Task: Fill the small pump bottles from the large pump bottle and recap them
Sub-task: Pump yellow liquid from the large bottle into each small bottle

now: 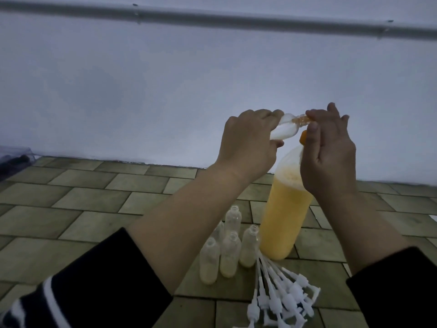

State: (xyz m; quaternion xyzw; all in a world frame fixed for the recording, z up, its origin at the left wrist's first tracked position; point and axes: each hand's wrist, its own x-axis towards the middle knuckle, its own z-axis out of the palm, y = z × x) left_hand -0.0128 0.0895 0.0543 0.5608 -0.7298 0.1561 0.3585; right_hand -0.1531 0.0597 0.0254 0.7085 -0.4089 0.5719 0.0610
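— Any words or numbers you can read on these?
— None. The large pump bottle (283, 218) of yellow liquid bears no label, and the small pump bottles (228, 247) are plain clear plastic.

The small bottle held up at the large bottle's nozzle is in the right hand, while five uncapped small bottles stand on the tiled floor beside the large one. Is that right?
Not quite. The head view shows the left hand gripping the small bottle; the right hand is on the orange pump nozzle. Five uncapped small bottles do stand on the tiled floor beside the large bottle.
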